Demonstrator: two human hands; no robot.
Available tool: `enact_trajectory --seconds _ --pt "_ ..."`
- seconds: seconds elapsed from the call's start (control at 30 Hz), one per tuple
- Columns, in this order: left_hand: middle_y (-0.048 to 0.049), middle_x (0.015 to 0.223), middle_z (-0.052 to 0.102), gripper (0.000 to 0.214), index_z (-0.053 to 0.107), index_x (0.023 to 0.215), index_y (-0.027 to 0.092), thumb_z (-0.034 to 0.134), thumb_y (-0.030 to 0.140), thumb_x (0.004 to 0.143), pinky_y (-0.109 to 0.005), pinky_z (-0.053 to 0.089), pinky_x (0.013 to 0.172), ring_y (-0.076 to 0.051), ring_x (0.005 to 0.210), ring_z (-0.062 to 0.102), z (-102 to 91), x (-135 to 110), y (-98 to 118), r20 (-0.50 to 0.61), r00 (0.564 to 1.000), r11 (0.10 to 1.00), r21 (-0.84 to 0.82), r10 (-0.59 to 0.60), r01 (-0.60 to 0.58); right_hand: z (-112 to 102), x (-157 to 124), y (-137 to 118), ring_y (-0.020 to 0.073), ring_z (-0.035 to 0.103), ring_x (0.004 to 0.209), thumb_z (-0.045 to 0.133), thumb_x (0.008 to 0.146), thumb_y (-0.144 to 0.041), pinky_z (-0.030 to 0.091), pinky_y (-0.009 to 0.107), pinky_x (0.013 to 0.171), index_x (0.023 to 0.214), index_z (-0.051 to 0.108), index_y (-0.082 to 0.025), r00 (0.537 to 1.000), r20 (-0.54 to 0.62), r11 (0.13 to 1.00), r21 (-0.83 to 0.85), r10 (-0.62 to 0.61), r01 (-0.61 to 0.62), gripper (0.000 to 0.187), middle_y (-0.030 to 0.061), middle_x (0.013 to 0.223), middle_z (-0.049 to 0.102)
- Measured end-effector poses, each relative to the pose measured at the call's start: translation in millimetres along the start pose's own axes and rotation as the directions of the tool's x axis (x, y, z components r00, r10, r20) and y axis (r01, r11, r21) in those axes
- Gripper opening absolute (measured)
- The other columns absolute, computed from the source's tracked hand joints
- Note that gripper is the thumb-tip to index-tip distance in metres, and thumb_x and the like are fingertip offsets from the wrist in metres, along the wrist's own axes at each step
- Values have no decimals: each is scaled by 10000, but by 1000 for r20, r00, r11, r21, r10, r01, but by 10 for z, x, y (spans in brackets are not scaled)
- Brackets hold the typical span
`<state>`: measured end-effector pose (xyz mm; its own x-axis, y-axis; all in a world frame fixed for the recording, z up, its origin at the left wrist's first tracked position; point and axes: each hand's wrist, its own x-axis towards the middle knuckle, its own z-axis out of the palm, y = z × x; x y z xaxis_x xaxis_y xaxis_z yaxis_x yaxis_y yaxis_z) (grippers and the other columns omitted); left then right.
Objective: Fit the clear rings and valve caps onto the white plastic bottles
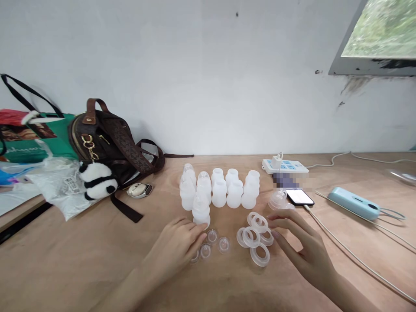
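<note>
Head view, left hand (pixel 178 241) by nipples (pixel 224 245), grip unclear, right hand (pixel 303 246) wide by rings (pixel 258 237), bottles (pixel 219 193) toward table's far edge (pixel 221 159)

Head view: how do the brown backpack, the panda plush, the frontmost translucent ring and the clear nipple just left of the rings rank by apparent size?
1. Brown backpack
2. Panda plush
3. Frontmost translucent ring
4. Clear nipple just left of the rings

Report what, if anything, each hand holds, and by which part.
The right hand holds nothing visible, open beside the rings. For the left hand, by the front bottle, a hold cannot be told.
</note>
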<state>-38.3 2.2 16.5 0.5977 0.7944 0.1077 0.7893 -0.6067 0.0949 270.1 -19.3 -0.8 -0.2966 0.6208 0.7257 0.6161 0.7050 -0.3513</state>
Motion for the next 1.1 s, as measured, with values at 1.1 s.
enact_trajectory --seconds 1.1 --pt "-57 1073 734 560 628 1238 223 744 543 794 -295 494 721 -261 892 671 -48 -200 -627 73 979 903 -380 -189 203 -1 679 27 271 584 992 816 700 -153 483 418 866 820 650 -180 660 748 982 -165 65 91 206 54 957 669"
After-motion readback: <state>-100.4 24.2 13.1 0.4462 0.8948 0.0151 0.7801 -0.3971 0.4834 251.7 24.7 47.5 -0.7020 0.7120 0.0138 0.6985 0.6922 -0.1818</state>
